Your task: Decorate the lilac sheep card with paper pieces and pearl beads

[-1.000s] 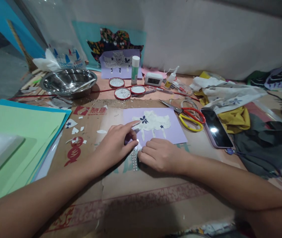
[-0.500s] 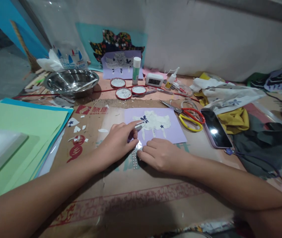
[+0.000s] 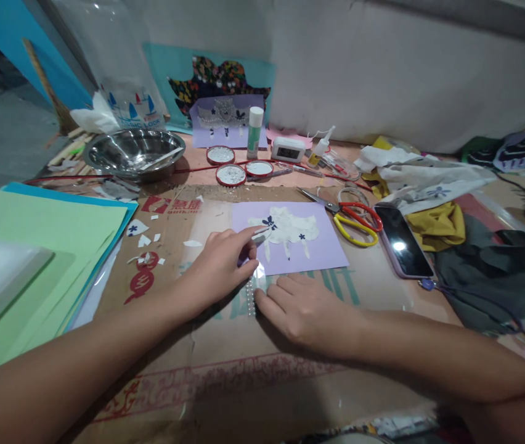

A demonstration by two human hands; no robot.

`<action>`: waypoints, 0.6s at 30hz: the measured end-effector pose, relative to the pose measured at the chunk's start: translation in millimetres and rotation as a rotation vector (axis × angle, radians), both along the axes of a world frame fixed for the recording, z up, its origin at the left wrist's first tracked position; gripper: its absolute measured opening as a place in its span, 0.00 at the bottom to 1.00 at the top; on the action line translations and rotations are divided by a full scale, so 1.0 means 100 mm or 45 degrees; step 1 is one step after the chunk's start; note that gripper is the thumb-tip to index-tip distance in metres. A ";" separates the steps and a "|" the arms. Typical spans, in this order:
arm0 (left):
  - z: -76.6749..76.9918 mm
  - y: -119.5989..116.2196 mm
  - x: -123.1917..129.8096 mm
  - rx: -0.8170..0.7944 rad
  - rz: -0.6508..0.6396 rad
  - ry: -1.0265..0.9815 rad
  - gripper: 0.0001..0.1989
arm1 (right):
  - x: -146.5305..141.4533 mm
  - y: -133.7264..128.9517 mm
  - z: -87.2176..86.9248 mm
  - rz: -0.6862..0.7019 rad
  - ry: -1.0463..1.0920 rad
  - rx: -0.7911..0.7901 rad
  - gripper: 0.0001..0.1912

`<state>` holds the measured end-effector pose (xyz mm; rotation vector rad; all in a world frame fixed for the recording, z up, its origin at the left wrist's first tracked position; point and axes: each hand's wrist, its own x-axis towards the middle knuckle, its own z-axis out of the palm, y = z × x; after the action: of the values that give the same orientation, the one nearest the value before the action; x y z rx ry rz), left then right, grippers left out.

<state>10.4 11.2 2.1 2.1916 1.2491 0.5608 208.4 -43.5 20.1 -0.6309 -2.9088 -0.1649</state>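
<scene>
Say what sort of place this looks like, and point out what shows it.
It looks like a craft workspace, though whether at home or elsewhere is unclear: scissors lie by a purple sheet bearing a white cut-out, and a glue stick stands behind.

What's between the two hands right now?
In the head view, a strip of pearl-like beads lies between the left hand and right hand, with part of the purple sheet beyond it.

A makeshift craft corner is indicated by the scissors (image 3: 333, 208) and glue stick (image 3: 254, 137). Coloured paper (image 3: 54, 231) is stacked at left, and decorated sheets (image 3: 227, 117) are propped against the far wall (image 3: 364, 80).
</scene>
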 end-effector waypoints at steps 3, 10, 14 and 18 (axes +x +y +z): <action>0.00 0.00 0.00 0.004 0.005 0.005 0.26 | 0.02 0.00 0.01 0.000 -0.010 -0.050 0.08; 0.00 -0.01 -0.01 0.009 0.006 0.010 0.26 | 0.06 0.05 -0.04 -0.060 0.043 -0.217 0.12; 0.00 -0.01 -0.01 -0.001 -0.003 0.011 0.27 | 0.07 0.04 -0.05 -0.063 0.059 -0.232 0.13; 0.00 -0.01 -0.01 0.004 -0.003 0.003 0.26 | 0.07 0.03 -0.04 -0.060 0.035 -0.253 0.13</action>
<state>9.5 10.5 2.4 2.1966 1.2477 0.5602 215.4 -40.1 16.0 -0.7260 -2.9079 0.1285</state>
